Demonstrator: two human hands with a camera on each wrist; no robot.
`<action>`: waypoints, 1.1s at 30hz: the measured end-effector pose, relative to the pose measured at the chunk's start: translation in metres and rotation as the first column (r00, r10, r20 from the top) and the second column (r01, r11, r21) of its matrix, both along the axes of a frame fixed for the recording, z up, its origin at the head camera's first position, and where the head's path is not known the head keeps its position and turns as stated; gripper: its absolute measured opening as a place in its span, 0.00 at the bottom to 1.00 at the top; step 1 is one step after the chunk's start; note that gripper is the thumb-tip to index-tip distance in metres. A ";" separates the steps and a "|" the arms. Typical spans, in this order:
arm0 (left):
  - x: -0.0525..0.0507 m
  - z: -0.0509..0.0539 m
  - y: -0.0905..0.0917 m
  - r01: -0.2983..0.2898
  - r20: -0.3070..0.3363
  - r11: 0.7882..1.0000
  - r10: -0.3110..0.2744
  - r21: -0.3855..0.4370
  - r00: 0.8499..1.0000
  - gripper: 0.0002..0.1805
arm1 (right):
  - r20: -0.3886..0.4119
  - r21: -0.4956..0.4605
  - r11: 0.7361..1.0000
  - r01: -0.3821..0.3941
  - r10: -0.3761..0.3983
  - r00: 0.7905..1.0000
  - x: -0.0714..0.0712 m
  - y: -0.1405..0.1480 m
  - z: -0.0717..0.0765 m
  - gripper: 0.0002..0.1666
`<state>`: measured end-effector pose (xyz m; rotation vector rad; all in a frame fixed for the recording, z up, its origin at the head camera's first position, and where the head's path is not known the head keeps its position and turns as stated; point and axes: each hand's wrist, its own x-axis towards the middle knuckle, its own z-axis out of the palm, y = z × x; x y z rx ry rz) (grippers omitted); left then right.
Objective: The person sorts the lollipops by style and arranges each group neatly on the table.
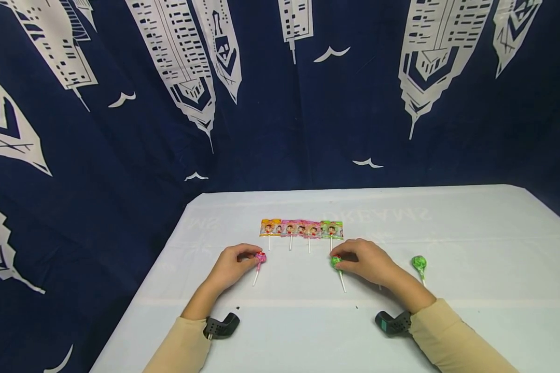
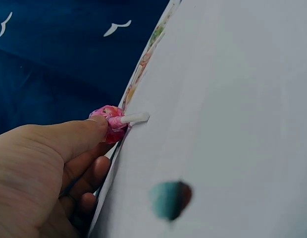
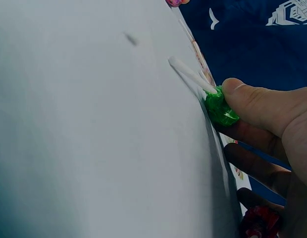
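My left hand [image 1: 234, 265] pinches the head of a pink lollipop [image 1: 261, 257] between thumb and fingers; its white stick points toward the table's near side. In the left wrist view the thumb lies on the pink wrapper [image 2: 112, 130]. A green round lollipop [image 1: 336, 261] is pinched in my right hand [image 1: 367, 260], its stick also pointing nearer me. The right wrist view shows that green wrapper [image 3: 220, 109] under the thumb, and a dark red wrapped lollipop [image 3: 261, 221] by the lower fingers. Just beyond both hands lies a row of flat wrapped lollipops, orange [image 1: 269, 227], pink [image 1: 290, 228] and green [image 1: 332, 229].
Another green round lollipop [image 1: 419, 262] lies right of my right hand, near the forearm. A white cloth [image 1: 298, 331] covers the table, with small dark specks on it. Behind hangs a dark blue curtain [image 1: 280, 129] with white building prints.
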<state>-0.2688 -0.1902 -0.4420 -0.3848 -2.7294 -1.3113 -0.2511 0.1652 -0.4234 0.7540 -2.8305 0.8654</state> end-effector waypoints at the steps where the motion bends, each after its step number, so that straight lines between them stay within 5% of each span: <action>1: 0.000 -0.001 0.000 0.003 -0.005 1.000 -0.003 0.002 1.000 0.10 | -0.001 0.001 1.000 0.002 -0.002 1.000 0.000 0.000 0.000 0.14; 24: 0.000 -0.005 -0.001 0.019 0.005 0.999 -0.019 0.037 1.000 0.12 | -0.038 -0.022 1.000 -0.020 0.019 0.999 0.002 -0.006 0.006 0.14; 33: 0.000 -0.006 -0.001 0.019 -0.013 1.000 -0.019 0.022 1.000 0.11 | -0.030 -0.141 0.982 -0.123 0.120 0.992 0.000 -0.027 0.018 0.15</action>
